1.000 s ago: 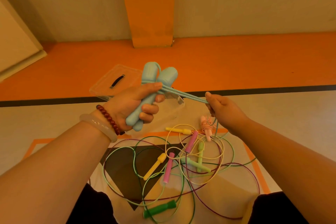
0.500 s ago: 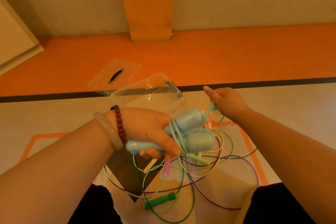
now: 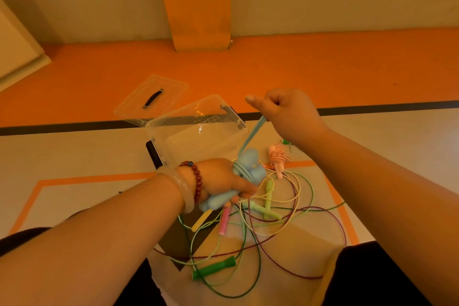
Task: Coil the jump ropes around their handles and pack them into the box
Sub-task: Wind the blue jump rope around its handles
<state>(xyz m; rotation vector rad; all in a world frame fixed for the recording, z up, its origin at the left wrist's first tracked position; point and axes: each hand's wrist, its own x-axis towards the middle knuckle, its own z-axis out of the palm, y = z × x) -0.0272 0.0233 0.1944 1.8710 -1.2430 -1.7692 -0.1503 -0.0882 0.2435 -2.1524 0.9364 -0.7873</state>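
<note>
My left hand [image 3: 221, 179] grips the two light blue handles [image 3: 250, 165] of a jump rope, held together over the pile, with blue cord wound round them. A taut stretch of blue cord [image 3: 250, 135] runs up to my right hand [image 3: 290, 112], which pinches it in a fist above the box's right corner. The clear plastic box [image 3: 238, 129] stands open just beyond my left hand. A coiled pink rope [image 3: 278, 160] lies on the floor to the right of the box.
The box's clear lid [image 3: 151, 97] with a black handle lies behind it on the orange floor. Loose ropes with yellow, pink, pale green [image 3: 268, 196] and dark green [image 3: 213, 268] handles lie tangled on the floor between my knees. An orange pillar [image 3: 198, 2] stands at the wall.
My left hand has come down from in front of the box to just over the pile, turning the blue handles. My right hand has risen and pulled the blue cord taut.
</note>
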